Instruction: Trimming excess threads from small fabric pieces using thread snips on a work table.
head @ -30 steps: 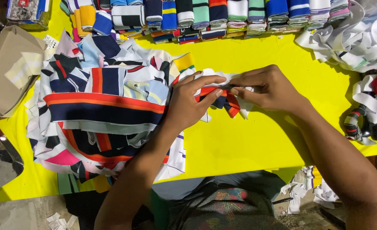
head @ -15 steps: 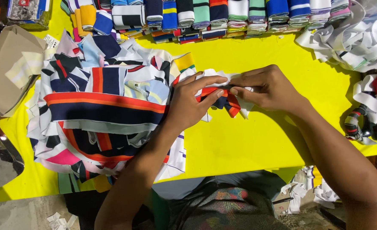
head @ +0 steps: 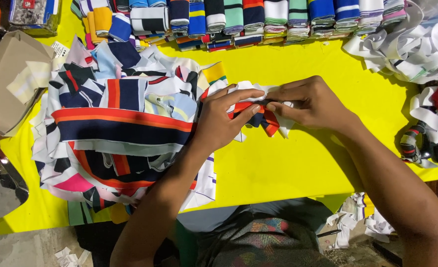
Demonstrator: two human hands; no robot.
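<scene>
Fabric is everywhere on this yellow surface (head: 288, 163), and both hands meet over one small piece of it. The left hand (head: 224, 121) has its fingers (head: 246, 95) stretched forward and pressed together, thumb beneath, pinching the near end of a folded striped strip (head: 266, 118) in red, navy and white. The right hand (head: 310, 101) comes in from the other side, its fingertips (head: 273, 105) closed on the same strip, so the two sets of fingertips almost touch at the strip's white upper edge. The strip's loose striped end hangs out just below the fingers, lying on the yellow. Directly behind the left palm and under the wrist sits a big loose heap of striped cloth pieces (head: 120, 128), with orange, navy, white and pink bands. Beyond the fingers, along the far edge, runs a row of folded striped bundles (head: 239, 20). Well off past the right wrist lies a tangle of white strips (head: 407, 49), and below it a few red and dark pieces (head: 437, 106). Far out past the heap rests a brown cardboard box (head: 8, 81).
</scene>
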